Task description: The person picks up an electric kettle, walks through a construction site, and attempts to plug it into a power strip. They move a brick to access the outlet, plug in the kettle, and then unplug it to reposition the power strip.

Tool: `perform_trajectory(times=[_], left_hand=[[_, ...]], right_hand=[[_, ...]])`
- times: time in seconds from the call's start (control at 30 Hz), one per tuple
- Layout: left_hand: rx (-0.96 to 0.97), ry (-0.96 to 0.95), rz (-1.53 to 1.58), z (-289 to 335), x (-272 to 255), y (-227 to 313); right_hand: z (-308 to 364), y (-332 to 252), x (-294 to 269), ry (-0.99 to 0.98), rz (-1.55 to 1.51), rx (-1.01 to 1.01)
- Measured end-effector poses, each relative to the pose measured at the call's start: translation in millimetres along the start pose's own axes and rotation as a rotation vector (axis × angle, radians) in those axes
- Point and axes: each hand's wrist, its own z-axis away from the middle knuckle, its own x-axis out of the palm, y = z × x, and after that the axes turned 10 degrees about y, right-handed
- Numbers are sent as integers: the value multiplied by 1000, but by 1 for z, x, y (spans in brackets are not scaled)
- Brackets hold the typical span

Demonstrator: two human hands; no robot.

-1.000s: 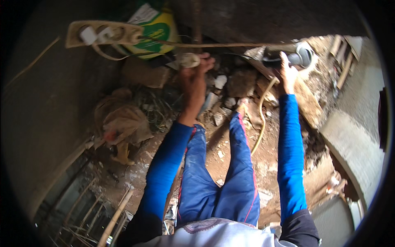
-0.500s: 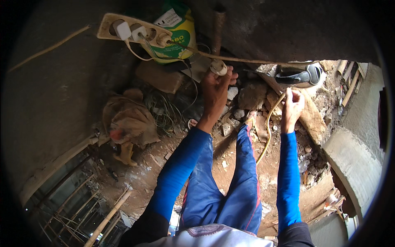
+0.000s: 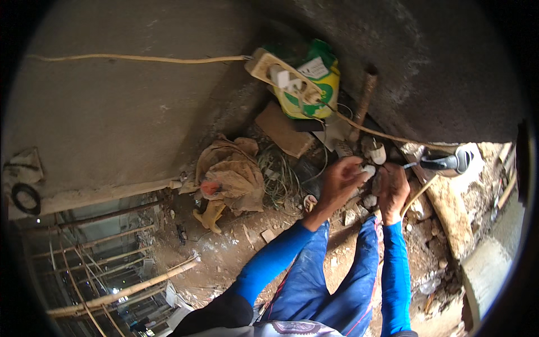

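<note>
My left hand (image 3: 340, 186) reaches to the right with its fingers bent together. A small white piece (image 3: 368, 171) shows at its fingertips; whether it is held or lies behind them I cannot tell. Close beside it, my right hand (image 3: 394, 191) has its fingers curled in a pinch, and what is in them is hidden. A white cup-shaped plug piece (image 3: 377, 154) shows just above and between the two hands; its support is unclear. A yellow cable (image 3: 418, 197) runs past the right wrist toward a black-and-white tool with a handle (image 3: 442, 163).
A power strip (image 3: 286, 76) with white adapters and a plug lies against a green-yellow bag (image 3: 331, 81). A rusty pipe (image 3: 368, 92) stands by the wall. Sacking (image 3: 230, 168), tangled wire (image 3: 278, 177), a plank (image 3: 449, 216), rubble and bamboo poles (image 3: 129, 292) lie around.
The view has swung left, so the scene sits farther right. My hands have come together. The white plug no longer shows clearly in my left hand; my right hand no longer visibly pinches the cable.
</note>
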Motion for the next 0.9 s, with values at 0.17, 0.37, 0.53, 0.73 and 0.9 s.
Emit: perform_trajectory(times=[0.17,0.37,0.53,0.73,0.9], left_hand=[[310,584,-187,-69,-159,97],[456,641,-88,-165,-229,222],[505,446,71,-162,-197,226],[679,415,5,-152,-175,224],[733,459,-103,-128,-150,245]], right_hand=[[0,0,-18,-37,-12,-97],[3,1,-31,-61,25,-179],[-1,0,-33,-53,24,-154],[-14,0,-38,-104,-13,-176],[-23,0,-39,-112,-50,-174]])
